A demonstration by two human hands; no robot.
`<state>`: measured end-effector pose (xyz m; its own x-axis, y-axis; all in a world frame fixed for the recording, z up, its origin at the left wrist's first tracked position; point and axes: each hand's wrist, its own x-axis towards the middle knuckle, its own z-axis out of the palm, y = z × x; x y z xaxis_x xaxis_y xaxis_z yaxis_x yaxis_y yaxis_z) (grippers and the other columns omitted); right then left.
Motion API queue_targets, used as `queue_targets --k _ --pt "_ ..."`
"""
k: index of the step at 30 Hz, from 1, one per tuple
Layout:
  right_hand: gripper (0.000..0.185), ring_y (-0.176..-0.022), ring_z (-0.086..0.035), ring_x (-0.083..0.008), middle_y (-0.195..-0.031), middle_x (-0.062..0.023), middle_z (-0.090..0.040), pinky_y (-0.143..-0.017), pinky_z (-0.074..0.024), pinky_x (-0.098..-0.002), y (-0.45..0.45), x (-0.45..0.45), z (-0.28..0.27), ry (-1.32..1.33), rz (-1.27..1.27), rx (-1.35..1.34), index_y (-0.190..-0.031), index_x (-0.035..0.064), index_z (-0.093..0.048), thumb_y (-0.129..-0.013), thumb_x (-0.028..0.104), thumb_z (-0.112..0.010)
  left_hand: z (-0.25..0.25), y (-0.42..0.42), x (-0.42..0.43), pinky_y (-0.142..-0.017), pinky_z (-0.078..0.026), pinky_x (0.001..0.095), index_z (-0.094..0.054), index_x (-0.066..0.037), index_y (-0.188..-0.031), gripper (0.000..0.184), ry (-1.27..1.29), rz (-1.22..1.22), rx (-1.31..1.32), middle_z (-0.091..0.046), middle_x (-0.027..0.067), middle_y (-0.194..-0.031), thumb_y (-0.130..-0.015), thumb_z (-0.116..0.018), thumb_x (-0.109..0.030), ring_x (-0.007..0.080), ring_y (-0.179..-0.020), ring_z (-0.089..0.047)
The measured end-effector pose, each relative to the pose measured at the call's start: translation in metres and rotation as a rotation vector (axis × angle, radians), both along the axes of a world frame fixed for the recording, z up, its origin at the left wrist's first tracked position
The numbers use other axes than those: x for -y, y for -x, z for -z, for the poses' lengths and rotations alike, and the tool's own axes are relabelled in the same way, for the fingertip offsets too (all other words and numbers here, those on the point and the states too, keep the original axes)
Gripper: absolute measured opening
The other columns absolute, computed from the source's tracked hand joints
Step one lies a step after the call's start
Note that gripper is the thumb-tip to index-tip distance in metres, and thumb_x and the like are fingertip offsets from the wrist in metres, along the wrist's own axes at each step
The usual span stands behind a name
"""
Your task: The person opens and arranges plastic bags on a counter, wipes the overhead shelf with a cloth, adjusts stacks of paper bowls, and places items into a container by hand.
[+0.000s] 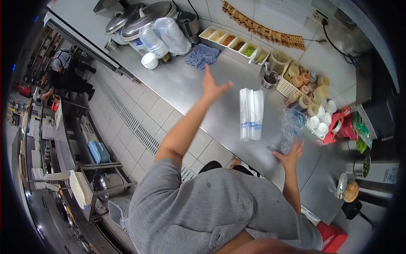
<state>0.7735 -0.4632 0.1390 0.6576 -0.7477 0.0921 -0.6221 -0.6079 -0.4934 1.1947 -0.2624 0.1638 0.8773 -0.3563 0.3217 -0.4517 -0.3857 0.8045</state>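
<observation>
My left hand (212, 86) is stretched out over the steel counter (192, 91), thumb and fingers spread, with nothing in it. Just beyond its fingertips lies a crumpled blue cloth (202, 56). My right hand (289, 155) is low at the right, fingers apart, beside a crumpled clear plastic bag (292, 122). Whether its fingertips touch the plastic, I cannot tell; the area there is blurred. Between my hands a folded stack of white plastic bags (251, 112) with blue marks lies flat on the counter.
Seasoning trays (228, 40) line the wall, with a basket of squeeze bottles (302, 80) to their right. Large lidded pots (148, 19), wrapped stacks and white bowls (149, 61) stand at the left. Two people work across the aisle, one in dark clothes (69, 78).
</observation>
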Motion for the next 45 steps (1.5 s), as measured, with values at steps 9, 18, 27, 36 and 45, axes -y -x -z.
queue_targets --k 9,18,27,36,45 --pt "0.087 -0.147 -0.02 -0.0453 -0.16 -0.0192 -0.029 -0.118 -0.0162 -0.0563 -0.044 0.003 -0.03 0.171 0.069 0.117 -0.156 0.0133 -0.034 -0.084 0.043 -0.074 -0.162 -0.276 -0.103 -0.11 -0.038 0.0534 -0.031 -0.024 -0.154 0.101 -0.671 -0.413 0.663 -0.037 0.0181 -0.154 -0.07 -0.088 -0.028 0.0438 -0.139 -0.036" --pt "0.026 -0.116 -0.054 -0.0365 -0.115 -0.0107 -0.065 -0.102 -0.0385 -0.0474 -0.314 -0.103 -0.063 0.31 -0.157 0.402 -0.103 0.0089 -0.069 -0.08 0.018 -0.077 -0.182 -0.448 -0.098 -0.101 -0.049 0.0469 -0.051 -0.026 -0.141 0.077 -1.162 0.208 0.423 -0.049 0.0105 -0.148 -0.072 -0.086 -0.024 0.0424 -0.125 -0.055" --pt "0.021 -0.116 -0.056 -0.0267 -0.114 -0.0047 -0.067 -0.093 -0.0472 -0.0443 -0.594 -0.106 0.06 0.085 -0.202 0.284 -0.103 0.0134 -0.072 -0.084 0.021 -0.074 -0.176 -0.456 -0.085 -0.089 -0.053 0.0475 -0.065 -0.017 -0.123 0.049 -1.086 0.283 0.524 -0.072 0.0138 -0.109 -0.079 -0.079 -0.033 0.0339 -0.108 -0.067" --pt "0.019 -0.103 -0.062 -0.024 -0.106 -0.0051 -0.069 -0.092 -0.0456 -0.0482 -0.603 -0.079 0.06 -0.864 0.004 0.663 -0.115 0.0135 -0.062 -0.099 0.022 -0.058 -0.267 -0.365 -0.08 -0.075 -0.052 0.0477 -0.065 -0.005 -0.1 0.036 -0.799 0.512 0.683 -0.069 0.0201 -0.091 -0.077 -0.081 -0.027 0.0419 -0.09 -0.066" --pt "0.022 -0.064 -0.041 -0.0112 -0.077 0.0022 -0.036 -0.066 -0.0562 -0.0338 -0.277 -0.066 -0.204 -1.736 -0.846 1.982 -0.118 0.0027 -0.05 -0.102 0.017 -0.049 -0.344 -0.196 -0.049 -0.066 -0.048 0.0346 -0.062 0.001 -0.088 0.034 -0.332 0.819 0.713 -0.058 0.0141 -0.077 -0.066 -0.081 -0.017 0.0334 -0.069 -0.057"
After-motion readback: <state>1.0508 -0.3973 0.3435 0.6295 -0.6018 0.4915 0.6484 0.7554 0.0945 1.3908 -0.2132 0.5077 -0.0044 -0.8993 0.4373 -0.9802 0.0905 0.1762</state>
